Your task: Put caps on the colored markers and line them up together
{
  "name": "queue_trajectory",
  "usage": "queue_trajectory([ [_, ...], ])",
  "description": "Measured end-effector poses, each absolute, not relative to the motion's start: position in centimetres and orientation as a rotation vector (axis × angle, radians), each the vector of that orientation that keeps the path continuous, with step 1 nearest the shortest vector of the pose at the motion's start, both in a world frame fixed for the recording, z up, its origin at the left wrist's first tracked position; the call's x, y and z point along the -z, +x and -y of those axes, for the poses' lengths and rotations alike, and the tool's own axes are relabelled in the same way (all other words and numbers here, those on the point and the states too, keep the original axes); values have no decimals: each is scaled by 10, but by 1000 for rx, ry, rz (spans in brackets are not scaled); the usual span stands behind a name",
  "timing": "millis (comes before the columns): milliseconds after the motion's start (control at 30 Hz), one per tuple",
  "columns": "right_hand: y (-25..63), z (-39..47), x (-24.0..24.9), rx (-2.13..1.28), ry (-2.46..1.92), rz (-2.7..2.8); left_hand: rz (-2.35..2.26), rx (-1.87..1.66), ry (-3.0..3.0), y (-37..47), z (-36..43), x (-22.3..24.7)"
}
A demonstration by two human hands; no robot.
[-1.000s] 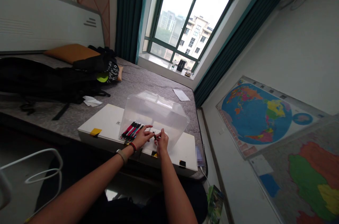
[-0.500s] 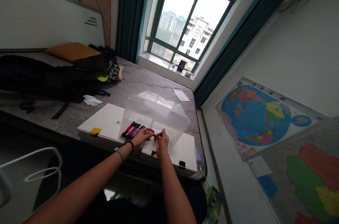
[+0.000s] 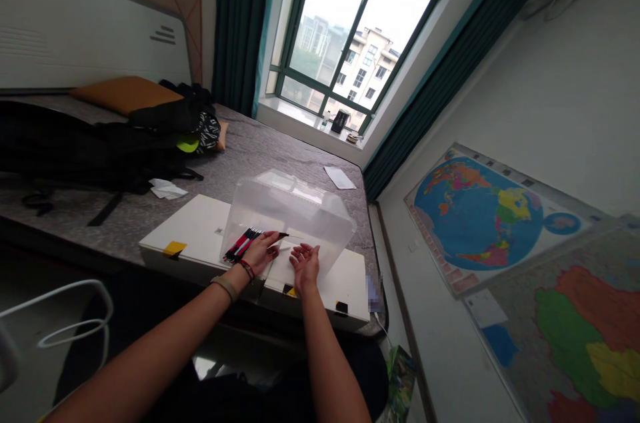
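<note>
My left hand point(image 3: 261, 252) is closed in a pinch on a thin pen-like stick point(image 3: 284, 235), dark near the fingers and pale toward its tip, pointing right. Its exact kind is too small to make out. Just right of it, my right hand point(image 3: 305, 267) is open, palm up with the fingers apart and nothing visible in it. Both hands are at the near side of a clear plastic box point(image 3: 295, 206). Several red, black and white pens point(image 3: 241, 246) lie side by side at the box's left end, partly hidden behind my left hand.
White cardboard boxes point(image 3: 183, 226) with yellow and black tabs sit under the plastic box, on a grey mattress point(image 3: 280, 149). A black bag point(image 3: 85, 149), crumpled tissue point(image 3: 167, 189) and white paper point(image 3: 340, 177) lie on it. A wall with maps point(image 3: 480, 216) stands at the right.
My hands have moved apart. The right hand has let go and opened palm up, while the left has lifted slightly leftward with the thin stick. The view has shifted a little.
</note>
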State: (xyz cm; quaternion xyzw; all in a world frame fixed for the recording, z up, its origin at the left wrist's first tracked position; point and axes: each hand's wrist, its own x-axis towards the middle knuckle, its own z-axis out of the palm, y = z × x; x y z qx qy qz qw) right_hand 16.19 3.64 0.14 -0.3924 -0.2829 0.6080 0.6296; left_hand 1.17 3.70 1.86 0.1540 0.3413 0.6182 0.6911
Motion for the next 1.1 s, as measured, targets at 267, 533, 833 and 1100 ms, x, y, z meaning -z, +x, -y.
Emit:
queue_trajectory([
  [267,153,-35,-25,-1186,-1007,848,-803,-1412,267,-3,-40,-27],
  [533,162,-43,-156,-821,-916,1030,-994,-1379,341,5,-31,-22],
  [833,165,-81,-114,-1025,-1815,1887,-973,-1410,322,2,-29,-26],
  [1100,154,-121,-101,-813,-2037,2026,-997,-1425,339,3,-31,-22],
])
